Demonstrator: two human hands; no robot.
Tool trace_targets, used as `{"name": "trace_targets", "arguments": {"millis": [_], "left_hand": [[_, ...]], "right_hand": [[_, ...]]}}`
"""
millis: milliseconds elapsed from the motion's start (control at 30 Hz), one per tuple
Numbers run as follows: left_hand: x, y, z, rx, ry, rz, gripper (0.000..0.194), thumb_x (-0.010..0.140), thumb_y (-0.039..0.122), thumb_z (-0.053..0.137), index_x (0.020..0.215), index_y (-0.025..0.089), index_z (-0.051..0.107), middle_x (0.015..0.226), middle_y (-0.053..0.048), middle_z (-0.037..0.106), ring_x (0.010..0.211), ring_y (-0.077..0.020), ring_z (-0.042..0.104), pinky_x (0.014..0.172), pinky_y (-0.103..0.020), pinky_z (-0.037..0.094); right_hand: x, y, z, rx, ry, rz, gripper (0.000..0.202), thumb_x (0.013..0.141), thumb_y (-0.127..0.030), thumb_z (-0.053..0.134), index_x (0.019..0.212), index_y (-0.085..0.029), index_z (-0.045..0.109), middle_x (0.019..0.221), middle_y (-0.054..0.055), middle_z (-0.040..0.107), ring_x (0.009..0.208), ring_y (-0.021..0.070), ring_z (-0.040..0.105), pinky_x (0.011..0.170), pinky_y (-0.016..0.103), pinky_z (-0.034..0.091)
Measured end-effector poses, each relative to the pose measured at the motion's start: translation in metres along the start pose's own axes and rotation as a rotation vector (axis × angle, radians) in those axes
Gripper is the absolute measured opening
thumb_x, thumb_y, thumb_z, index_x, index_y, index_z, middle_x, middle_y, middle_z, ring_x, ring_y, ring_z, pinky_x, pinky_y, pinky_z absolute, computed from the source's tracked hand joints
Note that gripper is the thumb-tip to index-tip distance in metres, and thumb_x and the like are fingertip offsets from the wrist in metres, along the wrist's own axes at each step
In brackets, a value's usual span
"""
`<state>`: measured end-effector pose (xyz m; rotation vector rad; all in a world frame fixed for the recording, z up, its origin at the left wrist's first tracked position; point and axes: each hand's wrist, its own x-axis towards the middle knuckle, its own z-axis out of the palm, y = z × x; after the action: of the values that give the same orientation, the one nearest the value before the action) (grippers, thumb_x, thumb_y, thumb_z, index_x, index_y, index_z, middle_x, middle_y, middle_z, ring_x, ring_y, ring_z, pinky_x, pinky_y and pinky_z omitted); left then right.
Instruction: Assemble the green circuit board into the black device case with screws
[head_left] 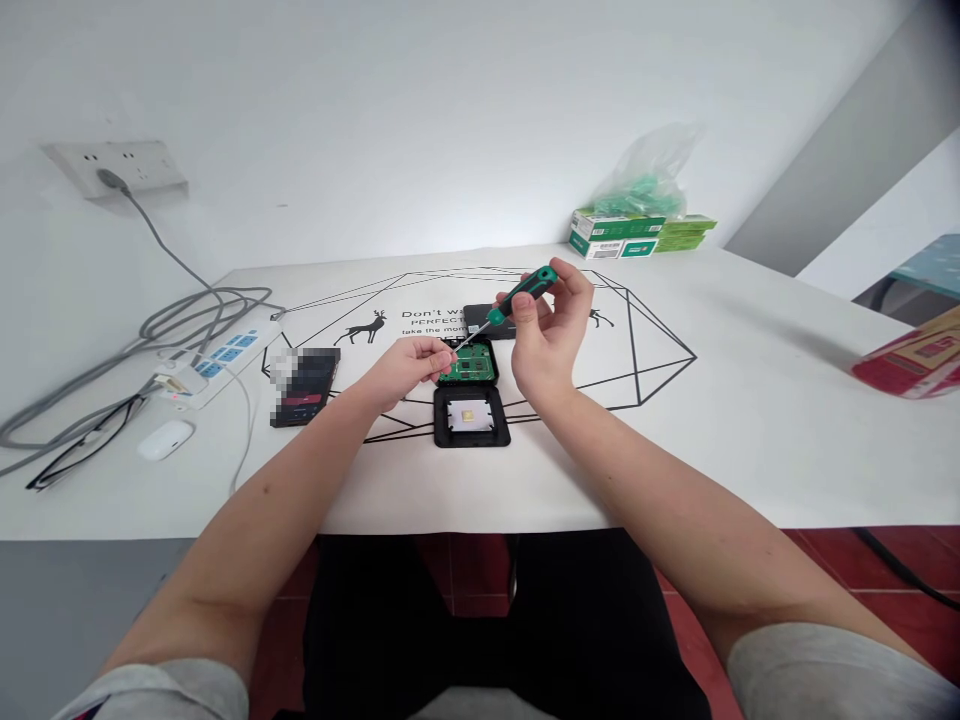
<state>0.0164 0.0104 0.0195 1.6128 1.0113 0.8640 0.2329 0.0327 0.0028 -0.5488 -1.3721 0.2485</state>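
Observation:
My right hand (555, 335) grips a screwdriver (525, 292) by its green and black handle, and the shaft slants down to the left. At the tip, the thumb and fingers of my left hand (420, 365) are pinched together. Whether they hold the tip itself or something tiny there is too small to tell. Just below the shaft lies an open black case with a green circuit board (474, 364), partly covered by my left fingers. Nearer to me rests a black square cover (442, 432) with a white plate and a gold-coloured square inside. Behind the board sits another flat black piece (480, 318).
On the left are a phone (315, 385), a white power strip (236, 352) with grey cables, glasses (86, 445) and a white earbud case (166, 440). Green and white boxes (619, 228) with a plastic bag stand at the back right. A red package (911, 358) lies far right.

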Motion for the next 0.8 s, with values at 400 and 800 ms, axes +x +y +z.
{"name": "trace_targets", "arguments": {"millis": [400,800], "left_hand": [[-0.002,-0.006,0.004,0.147,-0.145,0.085,0.027,0.083,0.044,0.082,0.087,0.019,0.073,0.090,-0.004,0.074,0.084,-0.0185,0.066,0.084,-0.035,0.053],[-0.008,-0.002,0.007,0.630,-0.358,0.118,0.015,0.096,0.022,0.070,0.086,0.022,0.080,0.096,-0.001,0.082,0.098,-0.0233,0.074,0.094,-0.035,0.055]], "right_hand": [[0.003,-0.019,0.002,0.166,-0.197,0.050,0.045,0.108,-0.053,0.058,0.150,-0.044,0.046,0.142,0.008,0.065,0.103,0.0236,0.079,0.092,0.049,0.071],[0.035,-0.043,0.012,-0.012,-0.831,-0.058,0.032,0.097,-0.026,0.064,0.129,-0.027,0.064,0.117,0.005,0.077,0.086,0.0171,0.070,0.083,0.037,0.066]]}}
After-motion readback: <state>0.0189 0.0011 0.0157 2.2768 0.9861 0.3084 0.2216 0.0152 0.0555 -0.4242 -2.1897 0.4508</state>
